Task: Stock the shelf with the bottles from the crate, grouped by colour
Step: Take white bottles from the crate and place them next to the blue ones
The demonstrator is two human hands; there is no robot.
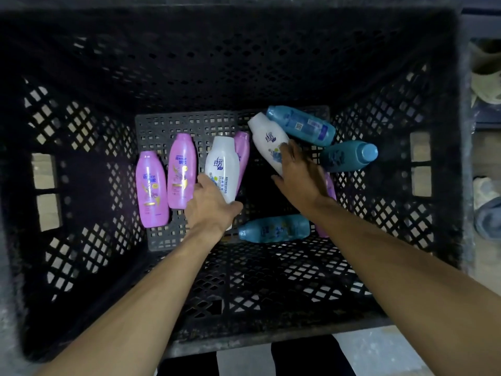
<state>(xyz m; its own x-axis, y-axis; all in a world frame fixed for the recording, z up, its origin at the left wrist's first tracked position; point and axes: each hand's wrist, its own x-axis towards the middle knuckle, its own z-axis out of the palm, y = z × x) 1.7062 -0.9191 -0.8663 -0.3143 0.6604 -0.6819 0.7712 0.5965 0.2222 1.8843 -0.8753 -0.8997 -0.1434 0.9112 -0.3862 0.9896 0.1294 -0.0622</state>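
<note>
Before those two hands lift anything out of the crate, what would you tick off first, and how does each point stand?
1. Left hand has a firm hold on the left white bottle: ok, fingers wrap its lower body.
2. Right hand has hold of the right white bottle: not ok, the fingers lie on it and no closed hold shows.
3. Both hands go for one colour: ok, both bottles are white.
4. Way up out of the black crate is free: ok, nothing lies over the white bottles.
5. Neighbours will stay put: cannot tell; a purple bottle lies right against the left white one.
6. Shelf space is ready: cannot tell, no shelf is clearly in view.
</note>
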